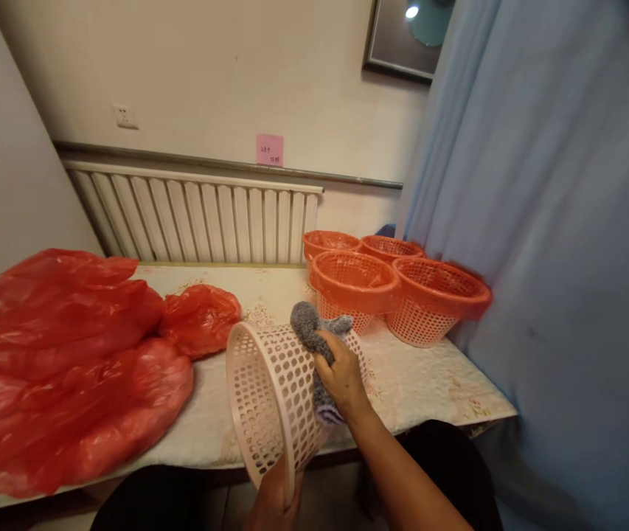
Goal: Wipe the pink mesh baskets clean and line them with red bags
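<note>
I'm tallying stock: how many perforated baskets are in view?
5. One pale basket, tipped sideways, is in the left hand. Four red-lined ones stand on the table to the right: front-left basket, front-right basket, back-left basket, back-right basket. Others could be hidden.

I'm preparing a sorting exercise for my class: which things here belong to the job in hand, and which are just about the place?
Job in hand:
pale pink basket, rim in the left hand
grey cloth, held against it by the right hand
probably the red-lined baskets and heaped red plastic

Just about:
pink note
wall socket
radiator
blue curtain
framed picture
</note>
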`<control>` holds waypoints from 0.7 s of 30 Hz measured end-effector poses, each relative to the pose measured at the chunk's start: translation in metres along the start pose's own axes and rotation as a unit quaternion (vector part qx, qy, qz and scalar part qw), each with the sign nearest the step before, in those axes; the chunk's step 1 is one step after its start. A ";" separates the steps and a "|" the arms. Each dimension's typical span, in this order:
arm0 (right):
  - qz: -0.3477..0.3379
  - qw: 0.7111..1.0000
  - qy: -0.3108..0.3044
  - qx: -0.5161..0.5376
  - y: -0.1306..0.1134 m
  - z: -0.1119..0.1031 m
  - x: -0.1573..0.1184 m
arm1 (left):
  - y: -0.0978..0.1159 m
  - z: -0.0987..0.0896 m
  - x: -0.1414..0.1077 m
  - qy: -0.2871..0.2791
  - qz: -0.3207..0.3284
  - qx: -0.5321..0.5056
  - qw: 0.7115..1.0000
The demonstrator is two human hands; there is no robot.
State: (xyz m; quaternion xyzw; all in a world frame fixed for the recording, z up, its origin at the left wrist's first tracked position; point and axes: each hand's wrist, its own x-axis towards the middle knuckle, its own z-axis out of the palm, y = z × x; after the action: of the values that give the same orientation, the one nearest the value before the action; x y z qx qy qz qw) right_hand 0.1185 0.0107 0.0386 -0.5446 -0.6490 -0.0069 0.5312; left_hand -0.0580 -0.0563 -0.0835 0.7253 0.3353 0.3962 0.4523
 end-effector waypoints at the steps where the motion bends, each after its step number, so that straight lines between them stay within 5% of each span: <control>1: 0.011 1.000 0.006 -0.002 0.006 -0.002 0.000 | 0.004 0.000 0.000 0.005 -0.015 -0.005 1.000; 7: 0.011 1.000 0.021 -0.009 0.018 -0.003 -0.012 | 0.066 -0.009 0.023 0.019 -0.092 -0.121 0.988; 11: 0.011 0.999 0.032 -0.006 0.018 -0.002 -0.019 | 0.104 -0.015 0.052 0.087 -0.112 -0.246 0.959; 15: 0.003 1.000 0.029 -0.001 0.021 -0.004 -0.021 | 0.110 -0.015 0.063 0.095 -0.147 -0.333 0.926; 21: -0.003 1.000 0.011 0.009 0.032 -0.007 -0.018 | 0.105 -0.013 0.059 0.077 -0.163 -0.343 0.922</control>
State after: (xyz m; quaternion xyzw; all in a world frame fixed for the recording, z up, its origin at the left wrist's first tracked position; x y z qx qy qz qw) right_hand 0.1433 0.0074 0.0112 -0.5377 -0.6452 -0.0087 0.5428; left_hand -0.0292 -0.0400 0.0325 0.4287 0.3264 0.4619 0.7045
